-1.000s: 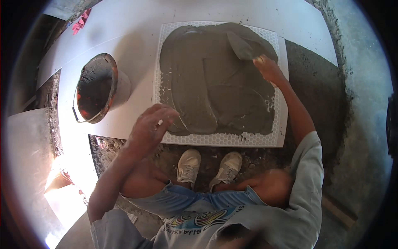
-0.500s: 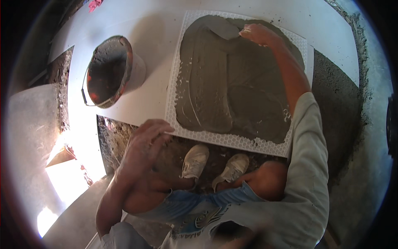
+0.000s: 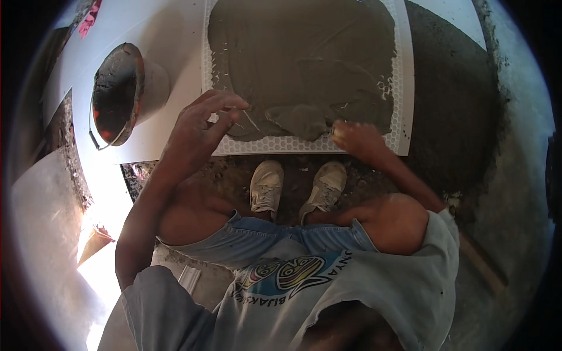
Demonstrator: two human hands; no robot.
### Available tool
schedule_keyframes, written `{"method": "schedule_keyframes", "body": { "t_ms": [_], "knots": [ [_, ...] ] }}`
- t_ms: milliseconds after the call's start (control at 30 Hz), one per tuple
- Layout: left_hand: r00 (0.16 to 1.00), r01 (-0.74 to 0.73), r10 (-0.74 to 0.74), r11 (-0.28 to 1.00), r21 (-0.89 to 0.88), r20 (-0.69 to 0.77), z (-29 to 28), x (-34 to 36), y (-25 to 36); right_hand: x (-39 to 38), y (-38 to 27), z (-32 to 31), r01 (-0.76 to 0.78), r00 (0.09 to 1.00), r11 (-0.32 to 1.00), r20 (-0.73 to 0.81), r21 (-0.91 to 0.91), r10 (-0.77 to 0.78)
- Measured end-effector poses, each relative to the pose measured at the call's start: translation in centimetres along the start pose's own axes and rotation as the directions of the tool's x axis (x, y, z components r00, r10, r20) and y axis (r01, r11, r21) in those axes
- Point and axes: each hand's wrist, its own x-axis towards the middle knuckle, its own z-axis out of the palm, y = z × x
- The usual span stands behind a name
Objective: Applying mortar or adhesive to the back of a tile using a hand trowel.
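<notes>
Here, right hand (image 3: 357, 139) gripping a trowel (image 3: 300, 120) against grey mortar (image 3: 281, 52), left hand (image 3: 199, 126) loosely curled, empty.

- White panels (image 3: 175, 64) cover the floor over there, past the left fingers (image 3: 229, 103).
- Bucket (image 3: 154, 90) standing on them, left of those fingers; pink cloth (image 3: 89, 20) farther beyond.
- Honeycomb-backed tile (image 3: 281, 145) laid flat, underneath the right fingers (image 3: 352, 132) and reaching beyond.
- Dark rough ground (image 3: 295, 178) nearer than either hand's fingers, two pale shoes (image 3: 267, 182) planted on it.
</notes>
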Motion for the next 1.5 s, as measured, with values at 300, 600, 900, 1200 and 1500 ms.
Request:
{"method": "schedule_keyframes", "body": {
  "t_ms": [300, 600, 900, 1200, 1500],
  "knots": [
    [0.992, 0.071, -0.067, 0.997, 0.035, -0.106, -0.6, -2.7, -0.2, -0.3, -5.4, 5.3, 0.088, 0.991, 0.990, -0.109, 0.107, -0.077],
    [0.978, 0.183, -0.182, 0.983, 0.004, -0.104, -1.8, -4.0, -1.1, -6.8, 1.1, 5.7, -0.586, 0.772, 0.778, -0.136, 0.227, 0.621],
    [0.994, 0.090, -0.092, 0.995, -0.036, -0.063, -1.1, -3.9, -1.2, -8.2, 3.3, 10.0, -0.494, 0.662, 0.695, -0.292, 0.523, 0.690],
    [0.985, 0.161, -0.160, 0.987, 0.007, -0.060, -1.6, -3.8, -1.4, -9.5, 2.5, 11.6, -0.277, 0.639, 0.251, -0.017, 0.927, 0.769],
    [0.984, 0.180, -0.180, 0.984, -0.004, -0.017, -0.7, -1.6, -0.5, -1.4, 0.4, 6.4, 0.155, 0.673, -0.042, -0.074, 0.987, 0.736]
  ]
}}
